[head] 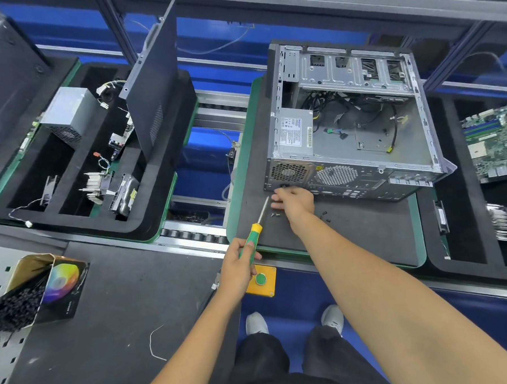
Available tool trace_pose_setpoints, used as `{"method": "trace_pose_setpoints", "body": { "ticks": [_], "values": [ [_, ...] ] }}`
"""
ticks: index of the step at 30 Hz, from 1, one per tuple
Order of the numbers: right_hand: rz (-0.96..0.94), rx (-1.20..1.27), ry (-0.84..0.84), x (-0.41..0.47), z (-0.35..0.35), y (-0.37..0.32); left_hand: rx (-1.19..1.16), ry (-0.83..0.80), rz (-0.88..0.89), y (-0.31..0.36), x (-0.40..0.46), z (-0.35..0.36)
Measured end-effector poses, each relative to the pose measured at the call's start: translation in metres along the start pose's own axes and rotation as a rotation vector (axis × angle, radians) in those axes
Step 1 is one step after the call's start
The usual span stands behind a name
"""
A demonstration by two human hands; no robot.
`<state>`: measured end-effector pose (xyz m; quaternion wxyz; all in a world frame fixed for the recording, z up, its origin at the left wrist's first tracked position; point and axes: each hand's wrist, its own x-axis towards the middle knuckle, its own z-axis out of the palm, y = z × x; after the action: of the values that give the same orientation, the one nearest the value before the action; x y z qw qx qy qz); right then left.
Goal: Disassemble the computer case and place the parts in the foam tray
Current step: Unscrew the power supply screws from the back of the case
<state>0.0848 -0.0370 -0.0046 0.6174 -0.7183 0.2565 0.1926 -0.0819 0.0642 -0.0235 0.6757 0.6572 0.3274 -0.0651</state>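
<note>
Head view: bench is seen at lower left. Foam tray at left is loaded with a power supply, a heatsink, a drive and an upright side panel. Computer case is laid open-side up on a grey mat. Screwdriver is gripped by left hand. Right hand is held over loose screws by the case's rear; grip cannot be told.
</note>
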Motion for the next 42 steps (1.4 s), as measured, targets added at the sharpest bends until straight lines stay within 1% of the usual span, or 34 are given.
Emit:
{"method": "trace_pose_setpoints", "body": {
  "ticks": [4,6,9,12,16,20,22,24,26,28,30,35,42],
  "values": [
    [-0.075,-0.240,-0.014,0.000,-0.003,0.004,-0.006,0.005,-0.004,-0.003,0.000,-0.003],
    [-0.083,-0.318,-0.008,-0.001,-0.004,0.006,0.010,0.001,-0.006,-0.003,0.000,-0.004],
    [-0.076,-0.360,-0.012,-0.002,-0.007,0.009,0.023,-0.004,-0.008,-0.005,-0.001,-0.003],
    [-0.067,-0.349,-0.023,-0.001,-0.011,0.011,0.034,-0.006,-0.008,-0.006,-0.001,-0.001],
    [-0.010,-0.273,0.003,0.002,-0.015,0.012,0.043,-0.005,0.001,-0.006,-0.001,0.000],
    [-0.003,-0.159,0.067,0.004,-0.018,0.013,0.039,-0.006,0.010,-0.007,-0.001,0.003],
    [0.010,-0.029,0.128,0.004,-0.019,0.013,0.048,-0.029,0.008,-0.006,-0.001,0.007],
    [0.053,0.170,0.169,0.005,-0.020,0.011,0.030,-0.051,0.000,-0.004,-0.001,0.013],
    [0.087,0.348,0.156,0.005,-0.022,0.007,0.012,-0.067,-0.001,0.000,-0.001,0.021],
    [0.133,0.433,0.120,0.005,-0.025,0.002,0.032,-0.081,0.016,0.004,0.000,0.030],
    [0.180,0.466,0.076,0.006,-0.028,-0.002,0.056,-0.097,0.049,0.010,0.001,0.038],
    [0.227,0.400,-0.010,0.009,-0.035,-0.004,0.071,-0.106,0.064,0.018,0.006,0.051],
    [0.262,0.400,0.042,0.012,-0.043,-0.004,0.088,-0.073,0.022,0.010,0.010,0.051]
  ]
}}
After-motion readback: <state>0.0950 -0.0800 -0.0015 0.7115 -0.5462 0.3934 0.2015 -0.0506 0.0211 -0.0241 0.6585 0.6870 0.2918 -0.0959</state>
